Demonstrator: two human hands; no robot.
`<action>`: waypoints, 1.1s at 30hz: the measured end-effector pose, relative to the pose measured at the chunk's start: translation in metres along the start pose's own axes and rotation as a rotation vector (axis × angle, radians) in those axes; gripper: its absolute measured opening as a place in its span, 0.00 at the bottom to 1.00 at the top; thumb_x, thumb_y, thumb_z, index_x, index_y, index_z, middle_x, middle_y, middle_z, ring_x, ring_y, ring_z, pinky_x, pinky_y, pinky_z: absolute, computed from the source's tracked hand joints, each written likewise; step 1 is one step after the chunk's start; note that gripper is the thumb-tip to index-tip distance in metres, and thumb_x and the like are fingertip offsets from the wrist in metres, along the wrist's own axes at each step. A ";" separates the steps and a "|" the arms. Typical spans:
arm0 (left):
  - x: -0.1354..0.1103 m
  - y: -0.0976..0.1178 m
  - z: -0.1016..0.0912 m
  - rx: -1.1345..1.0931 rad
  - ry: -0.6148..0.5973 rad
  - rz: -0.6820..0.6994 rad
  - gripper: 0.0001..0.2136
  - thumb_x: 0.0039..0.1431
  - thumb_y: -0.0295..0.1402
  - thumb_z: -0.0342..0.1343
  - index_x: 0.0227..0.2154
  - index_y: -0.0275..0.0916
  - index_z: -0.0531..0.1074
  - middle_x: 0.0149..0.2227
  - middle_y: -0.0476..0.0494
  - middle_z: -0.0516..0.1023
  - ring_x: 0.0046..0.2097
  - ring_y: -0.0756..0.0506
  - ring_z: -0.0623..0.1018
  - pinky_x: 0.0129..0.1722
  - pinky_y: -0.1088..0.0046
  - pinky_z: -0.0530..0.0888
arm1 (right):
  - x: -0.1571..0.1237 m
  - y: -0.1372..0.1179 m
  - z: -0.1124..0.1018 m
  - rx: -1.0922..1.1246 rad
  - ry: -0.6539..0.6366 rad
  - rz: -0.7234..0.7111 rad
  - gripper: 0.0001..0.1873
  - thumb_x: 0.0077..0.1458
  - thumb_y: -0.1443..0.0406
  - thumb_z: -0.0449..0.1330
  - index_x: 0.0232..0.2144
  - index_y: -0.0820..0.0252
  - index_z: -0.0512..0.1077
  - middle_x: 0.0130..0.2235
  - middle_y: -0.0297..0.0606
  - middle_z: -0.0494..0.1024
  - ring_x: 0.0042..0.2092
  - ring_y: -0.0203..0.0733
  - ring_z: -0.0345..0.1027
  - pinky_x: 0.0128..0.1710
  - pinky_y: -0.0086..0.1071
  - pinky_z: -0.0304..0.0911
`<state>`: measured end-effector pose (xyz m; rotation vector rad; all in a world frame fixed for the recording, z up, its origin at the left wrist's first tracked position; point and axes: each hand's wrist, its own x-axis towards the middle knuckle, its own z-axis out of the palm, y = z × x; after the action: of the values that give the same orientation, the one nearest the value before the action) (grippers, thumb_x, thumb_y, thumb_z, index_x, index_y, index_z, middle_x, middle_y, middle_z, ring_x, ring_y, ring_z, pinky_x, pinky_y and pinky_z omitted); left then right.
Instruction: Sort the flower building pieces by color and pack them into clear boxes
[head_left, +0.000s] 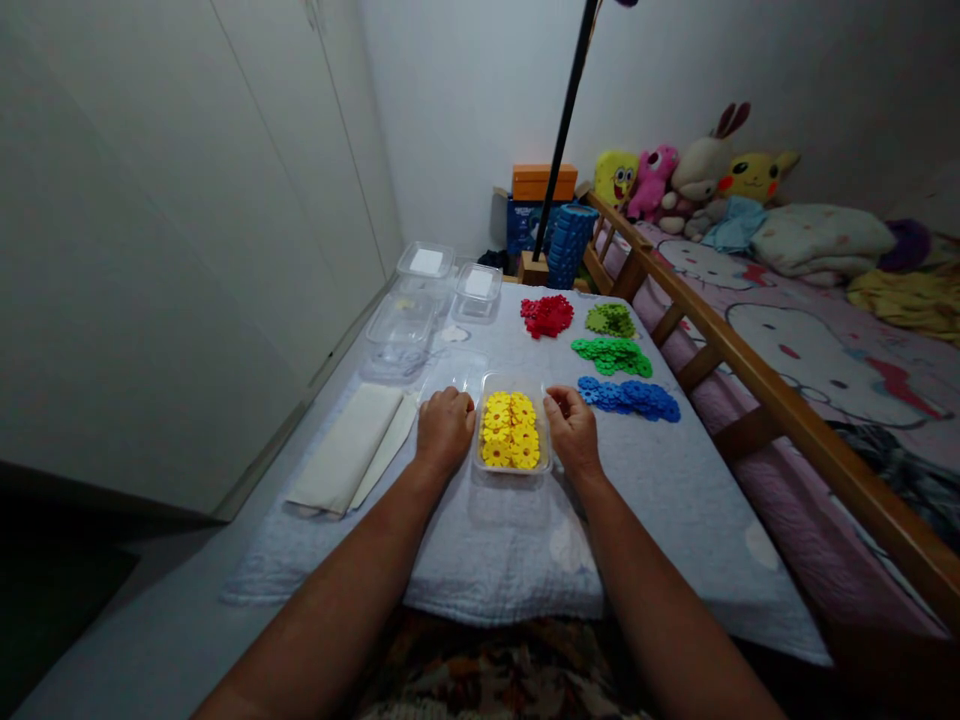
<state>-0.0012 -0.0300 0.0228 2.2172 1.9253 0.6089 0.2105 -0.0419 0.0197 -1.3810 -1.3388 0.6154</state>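
A clear plastic box (513, 472) stands in front of me, filled with yellow flower-shaped plastic pieces (511, 430) in two rows. My left hand (445, 430) is closed, knuckles up, close beside the box's left wall; its curled fingers hide whatever may be in them. A faint clear lid (452, 371) lies just beyond that hand. On the opposite side, my right hand (573, 425) has its thumb and fingers closed at the box's right rim. To its right lies a heap of blue flower-shaped pieces (630, 398).
Green (613, 357), olive-green (610, 320) and red pieces (547, 315) lie in heaps farther back. Clear containers (401, 325) stand at the back left. Folded cloth (349, 450) lies left on the cloth-covered table (675, 540). A wooden bed rail (757, 395) borders the right.
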 end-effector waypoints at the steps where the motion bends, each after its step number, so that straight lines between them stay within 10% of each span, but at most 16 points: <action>1: 0.000 0.000 0.000 0.006 0.012 -0.002 0.05 0.64 0.32 0.55 0.35 0.41 0.76 0.41 0.36 0.77 0.47 0.35 0.74 0.44 0.59 0.66 | 0.000 0.000 0.000 0.000 0.004 0.002 0.16 0.57 0.54 0.57 0.39 0.59 0.72 0.36 0.37 0.75 0.37 0.41 0.69 0.40 0.34 0.65; 21: -0.007 -0.001 -0.014 -0.408 0.525 0.075 0.07 0.67 0.36 0.52 0.34 0.41 0.69 0.37 0.42 0.75 0.44 0.40 0.73 0.48 0.62 0.67 | 0.002 -0.002 -0.003 0.067 0.069 -0.006 0.16 0.55 0.54 0.60 0.39 0.60 0.74 0.35 0.37 0.75 0.36 0.42 0.68 0.38 0.36 0.64; 33: -0.034 0.041 -0.035 -0.020 0.335 0.473 0.06 0.69 0.34 0.54 0.35 0.40 0.72 0.39 0.43 0.77 0.44 0.41 0.73 0.48 0.61 0.65 | -0.003 -0.011 -0.009 0.217 0.006 -0.037 0.35 0.55 0.54 0.65 0.61 0.58 0.61 0.38 0.35 0.81 0.43 0.44 0.75 0.53 0.44 0.64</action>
<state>0.0193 -0.0750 0.0623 2.7178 1.4929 1.1198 0.2136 -0.0494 0.0310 -1.1799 -1.2506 0.7094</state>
